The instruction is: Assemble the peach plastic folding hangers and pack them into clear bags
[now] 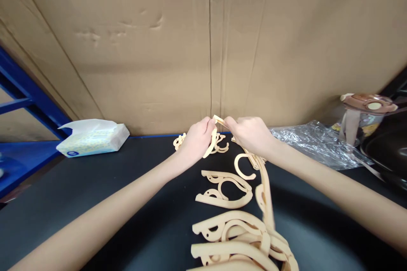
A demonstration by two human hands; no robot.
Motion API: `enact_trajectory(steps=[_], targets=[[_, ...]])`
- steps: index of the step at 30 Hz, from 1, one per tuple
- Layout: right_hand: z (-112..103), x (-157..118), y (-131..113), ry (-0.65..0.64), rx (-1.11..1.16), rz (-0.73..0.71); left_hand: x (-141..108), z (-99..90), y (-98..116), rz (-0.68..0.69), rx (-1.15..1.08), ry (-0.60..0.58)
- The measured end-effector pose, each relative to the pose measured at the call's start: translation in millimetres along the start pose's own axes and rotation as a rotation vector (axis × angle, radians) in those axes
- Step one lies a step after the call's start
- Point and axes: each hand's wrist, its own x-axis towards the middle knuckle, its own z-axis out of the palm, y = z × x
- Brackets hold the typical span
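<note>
Both my hands are raised over the far part of the black table (152,169). My left hand (199,135) is closed on a beige hanger arm (210,146), its curved end hanging below the fingers. With thumb and fingers pinched, my right hand (249,133) grips another beige hanger piece (219,119), which reaches toward the left fingertips. How the two pieces meet is hidden by the fingers. Loose beige hooks (221,144) lie behind and below the left hand. Under the right hand are a hook (244,167) and a long hanger arm (266,194).
A folded beige hanger (227,201) lies mid-table, with a pile of several more (235,247) nearest me. A tissue pack (93,137) stands at the left. Clear plastic wrap (313,144) and a brown-lidded bottle (365,114) are at the right. Cardboard (143,51) walls the back.
</note>
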Motion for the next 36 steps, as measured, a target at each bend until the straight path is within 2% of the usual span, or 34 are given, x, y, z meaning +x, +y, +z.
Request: enact_trajectory(steps=[2, 5, 7, 10, 14, 16, 18, 19, 20, 21, 23, 24, 25, 26, 30, 33, 36], targets=[[4.5, 3.8, 5.1, -0.032, 0.170, 0.045, -5.9, 0.8, -0.1, 0.028, 0.096, 0.029], [13.1, 9.2, 23.4, -0.062, 0.716, 0.133, -12.6, -2.5, -3.7, 0.079, 0.310, 0.048], [19.0, 10.1, 38.5, -0.033, 1.112, 0.348, -11.0, -11.6, -11.8, 0.052, 0.426, 0.038], [24.6, 6.6, 55.2, -0.003, 1.332, 0.528, 1.3, -33.4, -35.8, -0.065, 0.403, -0.013], [25.7, 1.4, 58.4, 0.059, 1.705, 0.741, 17.0, -53.7, -72.1, -0.178, 0.381, -0.034], [26.2, 0.6, 54.2, 0.092, 1.743, 0.763, 17.5, -53.5, -79.1, -0.189, 0.373, 0.032], [27.3, 0.2, 48.4, 0.149, 1.776, 0.769, 13.6, -48.1, -75.1, -0.154, 0.355, 0.098], [27.9, -0.1, 45.3, 0.200, 1.803, 0.771, 10.7, -44.6, -69.6, -0.136, 0.317, 0.091], [28.5, -0.7, 42.4, 0.263, 1.828, 0.766, 7.6, -41.1, -62.7, -0.129, 0.243, 0.032], [29.0, -1.5, 40.0, 0.329, 1.849, 0.755, 4.4, -37.9, -55.0, -0.144, 0.117, -0.079], [29.6, -3.4, 37.2, 0.428, 1.855, 0.705, -1.4, -32.8, -39.9, -0.232, -0.305, -0.392], [29.7, -4.3, 36.9, 0.438, 1.832, 0.673, -3.8, -31.0, -33.4, -0.273, -0.494, -0.493], [29.8, -5.2, 37.2, 0.427, 1.796, 0.641, -5.8, -29.5, -28.1, -0.312, -0.637, -0.539], [30.1, -5.9, 37.9, 0.401, 1.744, 0.606, -7.4, -28.2, -24.1, -0.345, -0.717, -0.518], [33.1, -7.6, 37.6, 0.205, 1.449, 0.420, -10.3, -23.6, -18.2, -0.424, -0.876, -0.282], [36.3, -9.1, 28.7, 0.094, 1.303, 0.303, -12.3, -21.0, -17.2, -0.456, -1.014, -0.277], [36.9, -11.3, 17.6, 0.042, 1.244, 0.249, -14.7, -20.8, -13.3, -0.526, -1.079, -0.264]])
